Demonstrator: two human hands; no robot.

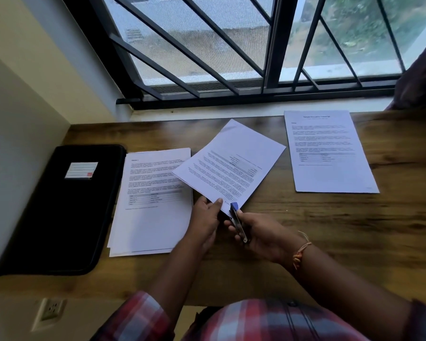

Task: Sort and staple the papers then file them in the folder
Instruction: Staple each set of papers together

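Observation:
My left hand (205, 219) pinches the near corner of a printed set of papers (231, 166), held tilted above the wooden desk (342, 230). In my right hand (261, 235) I grip a small stapler (237, 221) with a blue tip, its jaws over that same corner of the sheets. A stack of printed papers (150, 203) lies on the desk to the left. A single printed sheet (327, 151) lies flat at the right. The black folder (62, 207) with a white label rests closed at the far left.
A barred window (231, 57) runs along the desk's far edge. A wall (17, 119) closes the left side beside the folder. A wall socket (51, 312) sits below the desk's front left.

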